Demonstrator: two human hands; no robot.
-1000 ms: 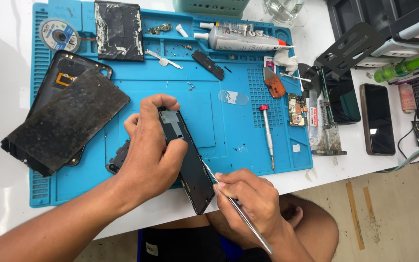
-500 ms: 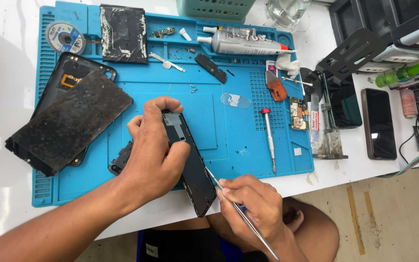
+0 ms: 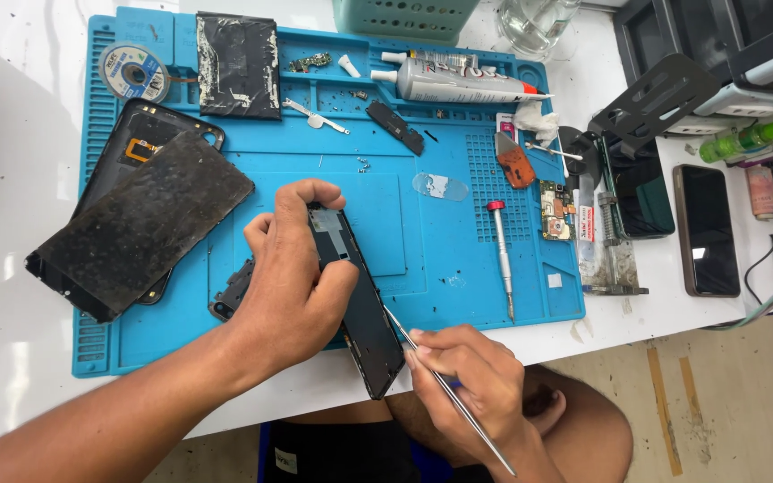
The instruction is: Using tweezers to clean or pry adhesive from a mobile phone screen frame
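Blue mat point(image 3: 458, 259): phone frame point(image 3: 360, 304) in left hand point(image 3: 293, 277) grip.

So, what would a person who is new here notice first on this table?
First, the two hands at the front edge: the left hand grips a dark phone frame tilted over the blue mat, and the right hand holds thin metal tweezers against it. Next, a cracked, dirty screen panel lies on the mat's left side.
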